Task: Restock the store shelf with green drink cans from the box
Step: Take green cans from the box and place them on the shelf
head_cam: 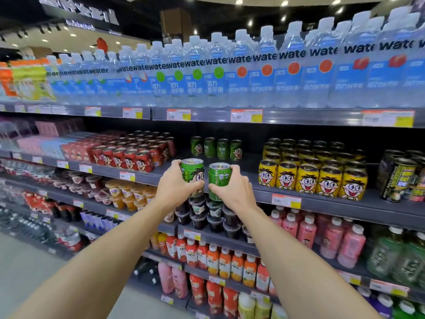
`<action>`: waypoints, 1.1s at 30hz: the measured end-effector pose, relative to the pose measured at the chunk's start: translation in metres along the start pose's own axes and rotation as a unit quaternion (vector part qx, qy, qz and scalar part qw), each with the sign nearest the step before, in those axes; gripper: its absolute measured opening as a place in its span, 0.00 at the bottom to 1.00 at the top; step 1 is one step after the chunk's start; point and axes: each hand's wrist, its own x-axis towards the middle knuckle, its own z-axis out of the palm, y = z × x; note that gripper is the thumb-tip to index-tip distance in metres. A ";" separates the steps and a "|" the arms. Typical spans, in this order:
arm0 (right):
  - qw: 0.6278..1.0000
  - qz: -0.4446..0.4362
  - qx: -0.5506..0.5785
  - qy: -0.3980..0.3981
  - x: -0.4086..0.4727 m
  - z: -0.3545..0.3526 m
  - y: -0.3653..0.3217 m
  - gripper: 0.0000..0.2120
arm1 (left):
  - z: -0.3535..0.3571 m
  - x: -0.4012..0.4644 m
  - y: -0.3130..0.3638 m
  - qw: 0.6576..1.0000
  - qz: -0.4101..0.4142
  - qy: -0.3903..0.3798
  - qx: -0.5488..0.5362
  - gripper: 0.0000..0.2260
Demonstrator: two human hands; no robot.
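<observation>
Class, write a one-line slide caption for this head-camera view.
Left hand and right hand each raise a green can toward four green cans at the shelf's back.

Water bottles point(266, 72) on top, red cans point(128, 156), yellow cans point(308, 178), juice bottles point(225, 263) lower

The dark grey shelf point(248, 168) in front of me carries four green cans point(216, 147) in a row at its back, with bare board before them. To their left on the same shelf stand red cans point(128, 155) in packed rows, and to their right yellow cans point(308, 173) in rows. Beyond the yellow ones sit dark cans point(400, 176) at the far right.
</observation>
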 end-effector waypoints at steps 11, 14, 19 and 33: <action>0.999 0.032 -0.012 0.011 0.044 0.036 -0.004 0.33 | 0.016 0.057 -0.041 0.999 -0.006 -0.025 -0.039 0.28; 0.999 0.038 -0.024 0.019 0.053 0.052 -0.010 0.35 | 0.018 0.074 -0.057 0.998 -0.003 -0.027 -0.049 0.28; 0.997 0.064 -0.031 0.041 0.072 0.083 -0.026 0.36 | 0.016 0.106 -0.090 0.996 0.013 -0.052 -0.072 0.29; 0.972 0.162 -0.117 0.119 0.111 0.167 -0.076 0.37 | 0.003 0.188 -0.163 0.981 0.059 -0.147 -0.114 0.33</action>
